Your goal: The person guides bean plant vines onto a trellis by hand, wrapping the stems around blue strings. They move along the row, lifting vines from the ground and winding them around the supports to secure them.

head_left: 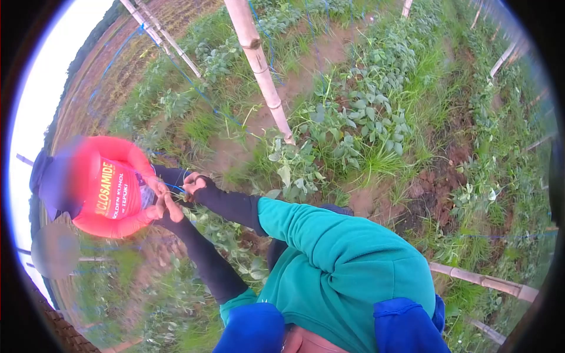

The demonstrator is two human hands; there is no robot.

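1. Blue cord (176, 187), short in what shows, runs from the right hand (193, 183) towards the hands (156, 187) of a person in a red shirt (115, 182), held up above the leafy plants (235, 238).
2. The right hand is closed on it, fingers bent. The left hand (172, 210) is just beside, fingers stretched out, near the other person's fingers; whether it pinches the cord too, I cannot tell.
3. Judging by how thin the cord looks, a fingertip pinch near the working part should serve better than a full fist, with light, even tension and no sharp tug against the other person's grip.
4. With so many fingers crowded together, the left hand does best to come at the cord from its own side, leaving both people a clear view of it.
5. Low, steady forearms should help, as should keeping the black sleeves (206, 256) off the foliage.
6. Further off, a bamboo pole (265, 79) stands beside the plants, well apart from the hands; it needs no contact.
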